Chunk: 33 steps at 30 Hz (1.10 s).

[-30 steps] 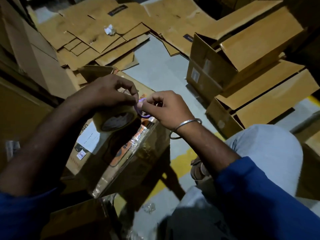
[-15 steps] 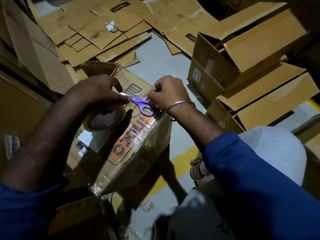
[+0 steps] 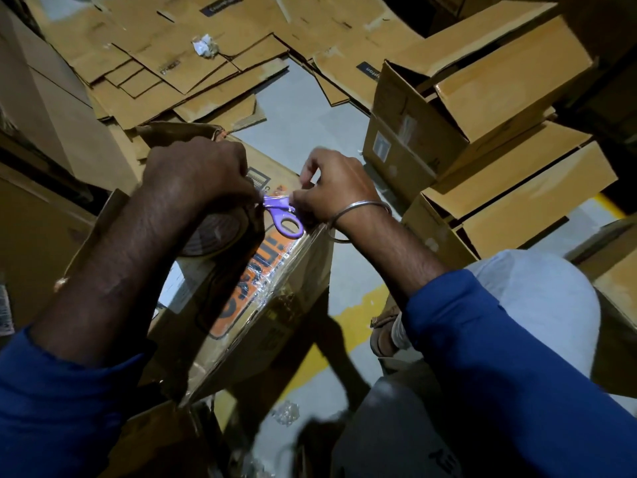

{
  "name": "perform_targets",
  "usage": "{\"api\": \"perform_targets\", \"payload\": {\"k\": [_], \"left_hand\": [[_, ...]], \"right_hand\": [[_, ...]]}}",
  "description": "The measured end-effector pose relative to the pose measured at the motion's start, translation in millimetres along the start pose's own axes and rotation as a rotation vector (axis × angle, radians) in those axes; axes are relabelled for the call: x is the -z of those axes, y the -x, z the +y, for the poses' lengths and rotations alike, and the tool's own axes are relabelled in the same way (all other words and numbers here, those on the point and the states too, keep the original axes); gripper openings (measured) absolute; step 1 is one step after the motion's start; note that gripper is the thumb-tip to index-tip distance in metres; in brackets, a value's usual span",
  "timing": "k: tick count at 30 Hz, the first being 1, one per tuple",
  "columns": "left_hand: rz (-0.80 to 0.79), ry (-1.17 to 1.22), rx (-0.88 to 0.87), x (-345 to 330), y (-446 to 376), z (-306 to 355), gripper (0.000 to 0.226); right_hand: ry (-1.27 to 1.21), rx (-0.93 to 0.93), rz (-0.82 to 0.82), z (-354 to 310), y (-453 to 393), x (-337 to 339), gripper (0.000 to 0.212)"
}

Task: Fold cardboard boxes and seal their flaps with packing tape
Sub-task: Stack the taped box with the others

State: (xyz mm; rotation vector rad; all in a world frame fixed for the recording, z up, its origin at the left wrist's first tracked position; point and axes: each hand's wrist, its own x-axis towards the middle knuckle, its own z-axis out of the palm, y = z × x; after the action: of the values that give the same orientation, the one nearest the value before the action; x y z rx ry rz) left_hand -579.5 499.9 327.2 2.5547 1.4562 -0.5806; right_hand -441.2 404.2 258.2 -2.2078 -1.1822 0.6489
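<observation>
A cardboard box (image 3: 282,305) with orange print lies in front of me, with shiny clear tape running along its right top edge. My left hand (image 3: 196,174) grips a roll of packing tape (image 3: 213,232) held over the box top. My right hand (image 3: 337,188) holds purple-handled scissors (image 3: 284,220) at the stretch of tape between the two hands. One purple finger loop hangs free below the fingers. The blades are hidden between the hands.
Two open folded boxes (image 3: 482,98) are stacked at the right. Flattened cardboard sheets (image 3: 179,63) cover the floor at the back, with a crumpled white wad (image 3: 205,46) on them. My knee in light trousers (image 3: 537,305) is at the lower right. A yellow floor stripe (image 3: 355,322) runs under the box.
Both hands have shifted slightly up and away over the box top. The scissors, hardly visible a second ago, now show between the hands at the tape.
</observation>
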Motion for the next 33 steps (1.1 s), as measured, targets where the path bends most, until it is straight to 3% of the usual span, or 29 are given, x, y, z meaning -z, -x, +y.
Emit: {"api": "perform_targets", "payload": {"k": [4,10,17,25,29,33], "left_hand": [[0.008,-0.022,-0.016,1,-3,3,0.058],[0.027,-0.073,-0.032,-1,-4,8,0.055],[0.122,-0.052,-0.103,-2,3,8,0.054],[0.278,-0.144,-0.214,-4,17,14,0.051],[0.449,-0.036,-0.347,-5,42,41,0.047],[0.465,0.139,-0.485,-12,73,98,0.037]], "right_hand": [[0.024,-0.026,-0.013,0,0,-3,0.015],[0.081,-0.028,0.056,7,4,2,0.040],[-0.188,0.008,-0.020,19,11,15,0.031],[-0.279,0.072,0.089,45,29,36,0.015],[-0.313,0.077,0.179,73,45,64,0.013],[-0.309,0.072,0.266,114,75,109,0.008]]}}
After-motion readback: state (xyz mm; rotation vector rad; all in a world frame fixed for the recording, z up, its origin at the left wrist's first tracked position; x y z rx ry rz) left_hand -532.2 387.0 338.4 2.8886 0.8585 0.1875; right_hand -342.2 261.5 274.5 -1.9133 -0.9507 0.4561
